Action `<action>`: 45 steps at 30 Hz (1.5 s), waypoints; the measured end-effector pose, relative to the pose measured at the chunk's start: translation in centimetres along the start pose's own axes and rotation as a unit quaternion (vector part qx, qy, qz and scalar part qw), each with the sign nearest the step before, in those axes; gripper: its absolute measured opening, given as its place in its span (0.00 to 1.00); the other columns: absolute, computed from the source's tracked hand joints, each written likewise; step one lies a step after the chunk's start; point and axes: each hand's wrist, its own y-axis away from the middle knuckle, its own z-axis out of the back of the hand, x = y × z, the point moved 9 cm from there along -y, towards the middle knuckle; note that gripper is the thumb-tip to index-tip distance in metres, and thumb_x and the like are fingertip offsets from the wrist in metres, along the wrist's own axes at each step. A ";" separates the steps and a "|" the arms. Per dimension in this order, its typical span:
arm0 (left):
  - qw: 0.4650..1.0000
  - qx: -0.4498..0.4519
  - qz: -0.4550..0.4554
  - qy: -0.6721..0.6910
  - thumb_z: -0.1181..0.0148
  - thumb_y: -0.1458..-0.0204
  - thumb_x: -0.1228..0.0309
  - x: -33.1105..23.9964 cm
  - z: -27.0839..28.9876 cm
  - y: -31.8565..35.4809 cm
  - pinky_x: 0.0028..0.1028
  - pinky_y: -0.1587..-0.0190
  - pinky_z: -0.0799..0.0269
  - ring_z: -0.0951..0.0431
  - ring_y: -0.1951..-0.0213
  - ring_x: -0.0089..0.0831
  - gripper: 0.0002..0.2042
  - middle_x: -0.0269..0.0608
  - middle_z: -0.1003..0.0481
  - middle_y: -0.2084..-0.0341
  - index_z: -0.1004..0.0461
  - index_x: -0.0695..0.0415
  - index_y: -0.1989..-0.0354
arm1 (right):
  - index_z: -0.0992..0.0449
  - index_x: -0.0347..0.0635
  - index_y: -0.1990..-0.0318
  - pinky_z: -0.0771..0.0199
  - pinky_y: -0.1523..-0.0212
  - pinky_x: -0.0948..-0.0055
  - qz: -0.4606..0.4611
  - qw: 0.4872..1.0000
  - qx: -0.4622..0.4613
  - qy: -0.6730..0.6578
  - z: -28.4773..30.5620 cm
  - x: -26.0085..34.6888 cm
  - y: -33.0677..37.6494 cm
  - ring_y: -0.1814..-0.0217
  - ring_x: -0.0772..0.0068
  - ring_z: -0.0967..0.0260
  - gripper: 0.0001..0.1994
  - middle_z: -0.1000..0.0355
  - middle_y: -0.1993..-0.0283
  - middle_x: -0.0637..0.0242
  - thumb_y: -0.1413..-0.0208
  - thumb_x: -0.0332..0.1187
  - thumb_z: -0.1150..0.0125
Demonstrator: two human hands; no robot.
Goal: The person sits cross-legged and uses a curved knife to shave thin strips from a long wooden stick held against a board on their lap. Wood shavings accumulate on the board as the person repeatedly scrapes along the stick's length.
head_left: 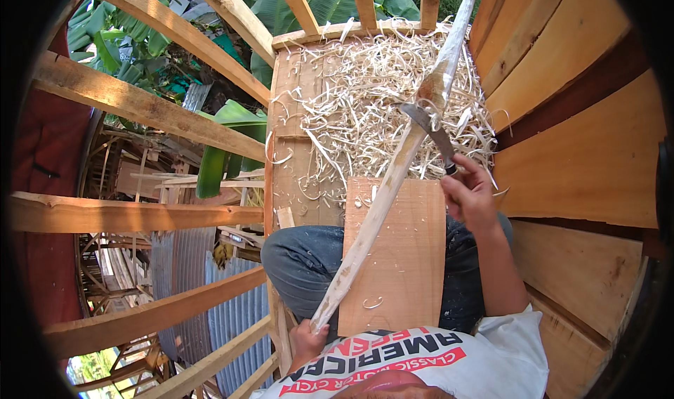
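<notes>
A long pale wooden pole (372, 230) runs slantwise from my lap to the far right, with a thicker brownish part beyond its middle. Around its near end, my left hand (309, 339) is closed. My right hand (472, 194) grips the dark handle of a curved knife (441, 138). The blade crosses the pole just short of the thick part and seems to touch it, with a bit of shaving there. Beneath the pole, a flat wooden board (397, 258) lies across my lap, with a few small curls of wood on it.
Thin wood shavings (393, 83) are heaped over the plank floor (288, 167) ahead of me. Wooden rails (140, 213) stand along the left and far sides. A plank wall (583, 153) rises close on my right. Outside are corrugated sheets (235, 293) and banana leaves (302, 9).
</notes>
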 end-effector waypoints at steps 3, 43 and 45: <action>1.000 0.004 0.022 -0.016 0.37 0.57 0.46 0.0 0.5 0.1 0.45 0.77 0.34 0.26 0.79 0.58 0.27 0.55 0.31 0.87 0.29 0.63 0.81 | 0.31 0.34 0.46 0.48 0.90 0.85 -0.019 0.990 0.098 0.102 -2.7 -2.3 1.7 0.88 0.90 0.45 0.17 0.34 0.80 0.75 0.44 0.23 0.44; 1.000 -0.007 0.014 -0.011 0.36 0.58 0.48 0.6 0.1 0.2 0.43 0.76 0.32 0.25 0.77 0.57 0.25 0.56 0.29 0.85 0.29 0.63 0.81 | 0.26 0.35 0.53 0.50 0.82 0.86 0.009 0.994 0.046 0.103 -0.1 -2.8 2.5 0.82 0.93 0.46 0.13 0.38 0.81 0.82 0.47 0.24 0.39; 1.000 -0.001 0.028 -0.010 0.36 0.58 0.48 0.0 0.2 -0.1 0.43 0.76 0.32 0.25 0.77 0.57 0.25 0.56 0.29 0.85 0.29 0.63 0.81 | 0.28 0.34 0.53 0.50 0.89 0.85 0.052 0.994 -0.051 0.085 1.7 -1.9 1.6 0.89 0.89 0.47 0.12 0.39 0.84 0.78 0.46 0.22 0.43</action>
